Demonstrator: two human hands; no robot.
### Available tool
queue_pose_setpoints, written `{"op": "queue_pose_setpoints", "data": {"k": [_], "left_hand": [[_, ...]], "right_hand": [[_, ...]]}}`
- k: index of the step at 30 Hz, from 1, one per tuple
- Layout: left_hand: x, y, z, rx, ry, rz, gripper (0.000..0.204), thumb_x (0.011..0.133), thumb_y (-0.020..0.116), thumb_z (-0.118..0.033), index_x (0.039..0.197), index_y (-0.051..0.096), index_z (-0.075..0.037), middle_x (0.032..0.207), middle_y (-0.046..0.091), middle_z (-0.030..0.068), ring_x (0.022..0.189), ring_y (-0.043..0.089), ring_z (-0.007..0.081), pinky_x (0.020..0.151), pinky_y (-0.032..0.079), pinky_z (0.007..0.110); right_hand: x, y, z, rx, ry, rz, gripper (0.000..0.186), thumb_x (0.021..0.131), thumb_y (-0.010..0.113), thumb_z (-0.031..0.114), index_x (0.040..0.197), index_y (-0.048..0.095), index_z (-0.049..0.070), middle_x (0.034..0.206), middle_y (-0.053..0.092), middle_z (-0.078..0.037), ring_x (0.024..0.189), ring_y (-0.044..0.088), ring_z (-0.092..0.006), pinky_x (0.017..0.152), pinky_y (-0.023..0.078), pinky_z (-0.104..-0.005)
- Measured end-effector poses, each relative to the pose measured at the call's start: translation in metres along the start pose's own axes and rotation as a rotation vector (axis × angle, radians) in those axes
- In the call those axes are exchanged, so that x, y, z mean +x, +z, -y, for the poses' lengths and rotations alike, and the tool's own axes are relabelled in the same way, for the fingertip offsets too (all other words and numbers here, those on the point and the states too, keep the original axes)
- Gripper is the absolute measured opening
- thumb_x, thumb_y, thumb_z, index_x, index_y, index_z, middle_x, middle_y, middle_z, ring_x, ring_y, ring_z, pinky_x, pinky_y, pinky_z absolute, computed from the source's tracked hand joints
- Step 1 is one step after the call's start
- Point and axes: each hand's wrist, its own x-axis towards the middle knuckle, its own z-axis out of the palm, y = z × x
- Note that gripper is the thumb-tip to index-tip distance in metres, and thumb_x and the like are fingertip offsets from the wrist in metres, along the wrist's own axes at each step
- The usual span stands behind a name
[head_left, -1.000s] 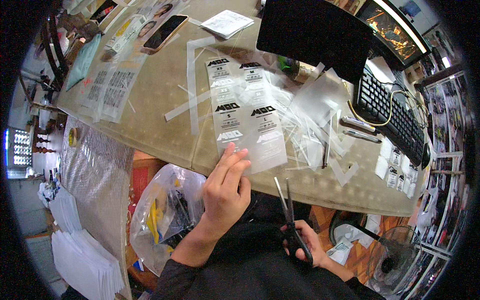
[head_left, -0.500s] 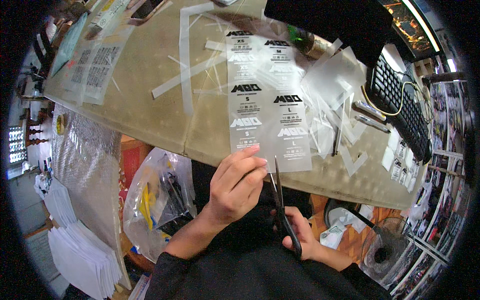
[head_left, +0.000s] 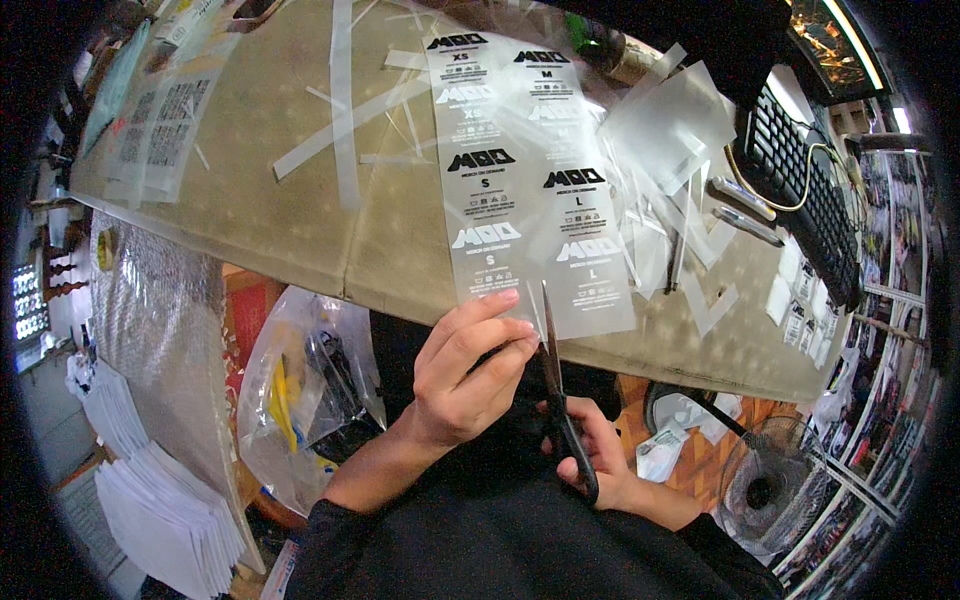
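Observation:
A translucent film sheet [head_left: 522, 225] printed with black and white label designs in two columns lies over the table's near edge. My left hand [head_left: 465, 375] pinches its lower left part between thumb and fingers. In my right hand [head_left: 600, 460] is a pair of black-handled scissors [head_left: 555, 385], blades pointing away from me and slightly apart. The blades sit at the sheet's near end, between the two printed columns, just right of my left fingertips. Part of the right-hand fingers is hidden behind the handles.
Film strips [head_left: 345, 130] and offcuts [head_left: 670, 130] lie on the table [head_left: 290, 215]. To the right are pens [head_left: 745, 222], a black keyboard [head_left: 805, 190] and small cut labels [head_left: 800, 310]. A fan [head_left: 765, 490] stands at lower right; a clear plastic bag [head_left: 300, 380] and stacked white paper [head_left: 165, 510] are at left.
The scissors have moved a little farther up between the printed columns. The sheet's right lower part has swung slightly to the right. My left hand keeps its pinch, and the whole view has shifted slightly.

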Motion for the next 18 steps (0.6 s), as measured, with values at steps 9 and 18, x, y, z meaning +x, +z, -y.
{"op": "queue_pose_setpoints", "data": {"k": [9,18], "left_hand": [[-0.003,0.001,0.003,-0.058,-0.014,0.0,0.018,0.064,0.069,0.005,0.079,0.063,-0.003,0.086,0.06,0.0069,0.089,0.061,0.0295,0.076,0.051,0.037],[-0.001,-0.001,0.003,-0.029,0.014,0.026,0.014,0.063,0.068,0.003,0.075,0.061,0.0,0.086,0.06,0.0073,0.09,0.06,0.0262,0.076,0.051,0.036]], "right_hand": [[0.004,0.009,0.0,-0.009,-0.056,-0.027,0.059,0.079,0.067,0.021,0.125,0.036,-0.001,0.08,0.051,-0.002,0.065,0.045,-0.0065,0.057,0.038,-0.0213],[-0.002,0.012,-0.008,0.062,0.022,-0.042,0.056,0.079,0.067,0.011,0.124,0.036,-0.001,0.084,0.051,-0.001,0.063,0.041,-0.0026,0.053,0.034,-0.0177]]}}
